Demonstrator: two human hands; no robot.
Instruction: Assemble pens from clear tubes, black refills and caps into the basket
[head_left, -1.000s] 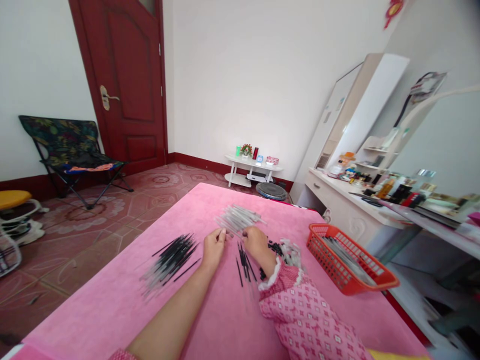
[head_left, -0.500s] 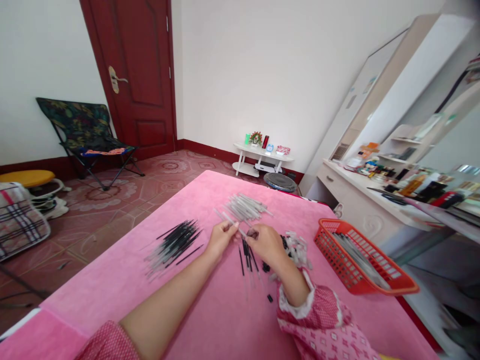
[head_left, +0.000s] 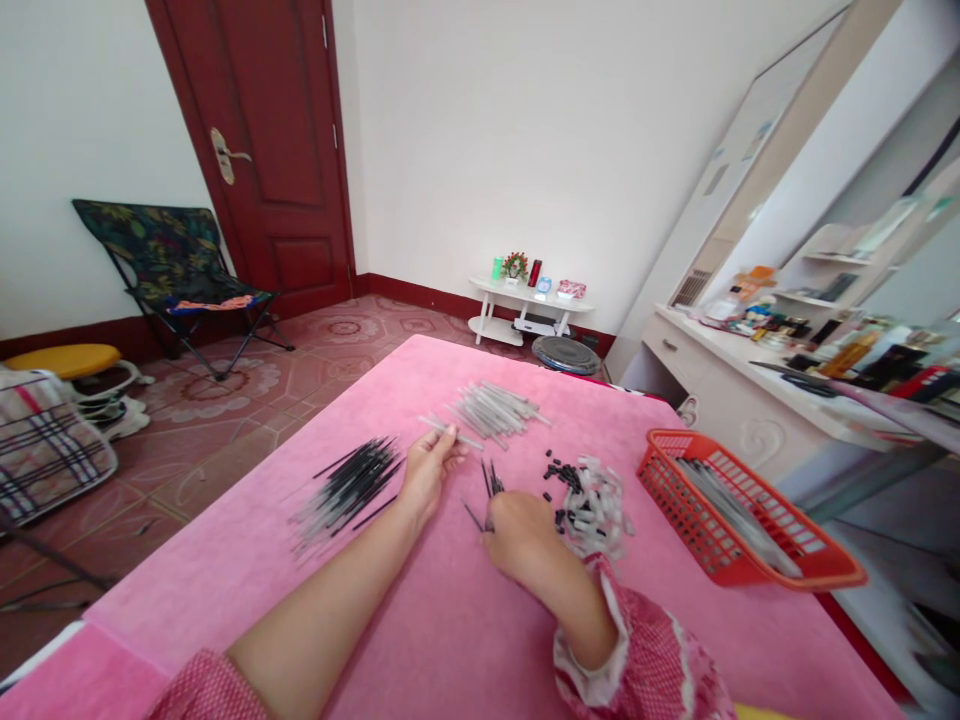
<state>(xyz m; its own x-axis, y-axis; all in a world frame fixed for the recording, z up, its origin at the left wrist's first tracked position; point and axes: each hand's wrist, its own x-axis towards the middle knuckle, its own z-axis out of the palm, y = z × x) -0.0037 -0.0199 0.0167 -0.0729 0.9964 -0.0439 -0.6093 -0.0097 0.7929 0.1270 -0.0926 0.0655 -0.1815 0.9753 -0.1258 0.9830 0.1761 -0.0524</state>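
Note:
My left hand [head_left: 433,465] is closed over the pink table, pinching a thin whitish pen barrel [head_left: 435,425] between thumb and fingertips. Nearer to me, my right hand [head_left: 521,535] is curled down at a few loose black pen refills [head_left: 489,476]. One slim dark refill [head_left: 472,516] sticks out to the left of its fingertips, which are partly hidden. Beyond my left hand lies a pile of pale barrels [head_left: 499,410]. A larger heap of black refills [head_left: 352,485] is left of my left forearm. Whitish caps [head_left: 600,505] and small black plugs [head_left: 564,472] lie right of my right hand.
An orange-red plastic basket [head_left: 697,540] holding long pale pieces stands at the table's right side. The pink cloth [head_left: 420,640] covers the table. A dressing table [head_left: 720,395] stands beyond the basket; a folding chair [head_left: 180,260] is at the far left.
My hands were together at the barrel. The right one has moved toward me, down to the loose refills, while the left still holds a barrel, slightly farther left.

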